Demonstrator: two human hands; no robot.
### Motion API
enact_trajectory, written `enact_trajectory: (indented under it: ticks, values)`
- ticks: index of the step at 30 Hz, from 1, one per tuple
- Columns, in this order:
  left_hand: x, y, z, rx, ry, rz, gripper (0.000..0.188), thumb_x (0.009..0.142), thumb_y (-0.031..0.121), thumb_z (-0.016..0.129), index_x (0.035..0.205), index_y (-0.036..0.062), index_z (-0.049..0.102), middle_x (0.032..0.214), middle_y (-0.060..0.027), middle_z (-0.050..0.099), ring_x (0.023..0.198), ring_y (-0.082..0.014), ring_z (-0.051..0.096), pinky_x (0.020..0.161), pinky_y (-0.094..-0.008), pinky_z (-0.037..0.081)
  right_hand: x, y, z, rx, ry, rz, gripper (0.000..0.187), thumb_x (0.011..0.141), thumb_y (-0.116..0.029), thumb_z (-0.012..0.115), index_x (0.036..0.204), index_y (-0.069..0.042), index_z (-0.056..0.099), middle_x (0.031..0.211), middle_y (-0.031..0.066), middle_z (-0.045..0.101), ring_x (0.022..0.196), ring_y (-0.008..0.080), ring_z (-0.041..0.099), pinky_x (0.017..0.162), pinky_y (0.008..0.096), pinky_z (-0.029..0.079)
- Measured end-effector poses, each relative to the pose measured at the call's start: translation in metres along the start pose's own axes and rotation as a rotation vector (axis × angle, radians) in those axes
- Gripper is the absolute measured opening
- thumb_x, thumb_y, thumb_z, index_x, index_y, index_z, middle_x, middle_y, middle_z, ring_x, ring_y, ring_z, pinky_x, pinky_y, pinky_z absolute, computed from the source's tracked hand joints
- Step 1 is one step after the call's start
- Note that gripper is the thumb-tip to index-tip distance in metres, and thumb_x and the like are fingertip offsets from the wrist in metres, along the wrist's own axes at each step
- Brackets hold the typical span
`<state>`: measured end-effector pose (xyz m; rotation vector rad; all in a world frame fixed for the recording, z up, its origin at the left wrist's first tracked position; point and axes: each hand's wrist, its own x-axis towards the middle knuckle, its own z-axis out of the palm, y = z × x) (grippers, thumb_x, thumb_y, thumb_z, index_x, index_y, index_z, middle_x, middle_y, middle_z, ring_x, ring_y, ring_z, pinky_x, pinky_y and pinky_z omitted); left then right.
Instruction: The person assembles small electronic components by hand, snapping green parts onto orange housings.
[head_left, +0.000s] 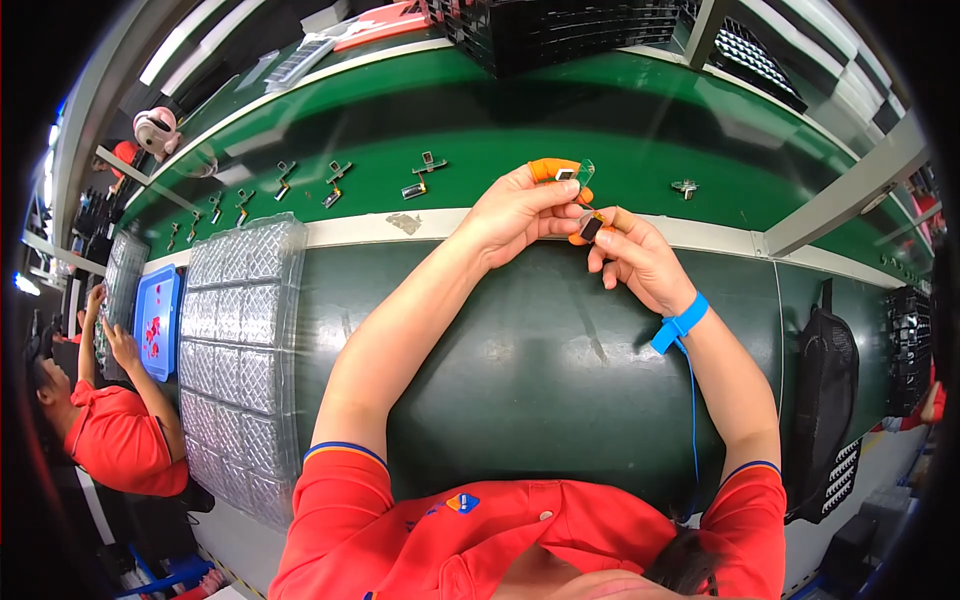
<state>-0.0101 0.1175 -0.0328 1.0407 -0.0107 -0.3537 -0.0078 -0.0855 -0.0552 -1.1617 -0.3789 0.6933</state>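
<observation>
Above the front rail of the green belt, my two hands are close together. My left hand (515, 212), with an orange cover on its forefinger, pinches a small electronic part with a white-edged square (565, 175); a clear piece (586, 172) stands beside it. Between the fingertips of my right hand (645, 265) is a small dark block (591, 228) with a bit of yellow-orange at its end. Orange covers show on fingers of this hand too. Whether the two parts are joined, I cannot tell. A blue wrist strap (682, 324) with a cord circles my right wrist.
Small electronic assemblies (428, 165) lie along the green belt (480, 120) to the left; another (685, 188) lies at right. Clear blister trays (235, 340) and a blue tray (142, 320) stand left, near a co-worker (125, 435). A black bag (825, 385) hangs right of a metal post (850, 185).
</observation>
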Motion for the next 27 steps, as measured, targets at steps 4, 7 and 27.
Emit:
enact_trajectory:
  ticks: [4, 7, 27]
  values:
    - [-0.002, 0.004, -0.001, -0.033, 0.01, -0.034, 0.02, 0.088, 0.006, 0.057, 0.108, 0.0035, 0.056, 0.095, -0.0101, 0.063, 0.081, -0.0155, 0.065, 0.075, -0.028, 0.057, -0.001, 0.002, 0.002, -0.003, -0.002, 0.006, 0.018, 0.092, -0.018, 0.054, 0.107, -0.009, 0.052, 0.101, 0.0052, 0.06, 0.072, 0.0063, 0.057, 0.052, 0.0182, 0.047]
    - [-0.005, 0.009, 0.0, 0.016, 0.023, -0.038, 0.024, 0.088, 0.004, 0.057, 0.111, 0.0017, 0.055, 0.097, -0.0118, 0.063, 0.081, -0.0158, 0.065, 0.078, -0.028, 0.057, -0.001, -0.001, 0.004, 0.037, 0.033, 0.017, 0.018, 0.091, -0.018, 0.054, 0.107, -0.009, 0.052, 0.099, 0.0045, 0.06, 0.07, 0.0059, 0.057, 0.052, 0.0183, 0.047]
    - [-0.006, 0.009, -0.003, 0.655, -0.067, -0.136, 0.027, 0.085, 0.005, 0.057, 0.111, -0.0021, 0.057, 0.092, -0.0103, 0.065, 0.075, -0.0128, 0.066, 0.066, -0.0219, 0.056, 0.003, 0.005, 0.009, -1.299, 0.339, -1.023, 0.02, 0.067, 0.001, 0.072, 0.084, -0.006, 0.064, 0.082, 0.0056, 0.06, 0.071, 0.0242, 0.055, 0.059, 0.0335, 0.047]
